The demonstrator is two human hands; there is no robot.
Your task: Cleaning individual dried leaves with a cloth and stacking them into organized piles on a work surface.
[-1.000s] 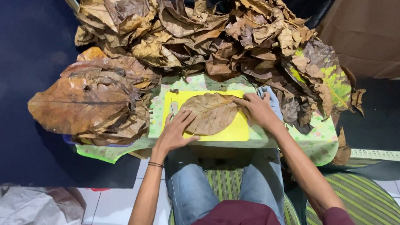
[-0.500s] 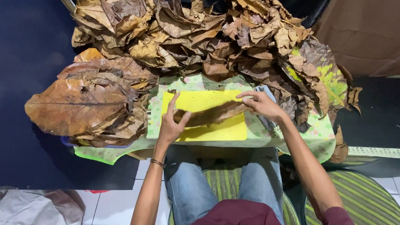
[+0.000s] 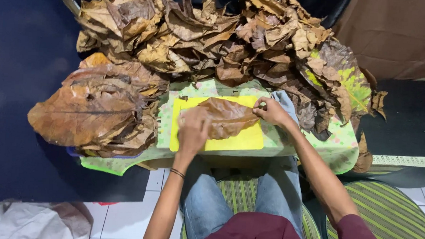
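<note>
Here, nearest first, is what I find.

Seat: I sit on a green striped cushion, knees under the surface's front edge, so the work lies straight ahead of both arms.
Left hand: palm down and fingers spread flat on the left end of the dry brown leaf; it grips nothing and, in my judgement, presses to keep the leaf from curling or sliding.
Right hand: fingertips pinched on the leaf's right end, apparently pulling it taut against the pressing hand.
Leaf position: it lies across the yellow board, spanning the gap between the two hands, touching both.
Yellow board: flat on a pale green patterned cloth that covers the surface; I judge it a smooth, firm backing for flattening.
Flattened stack: large brown leaves piled just left of the board, within the left hand's reach.
Loose heap: crumpled dry leaves banked along the far side, beyond the board, some yellow-green at the right.
Grey cloth: just behind the right hand; purpose unclear.
</note>
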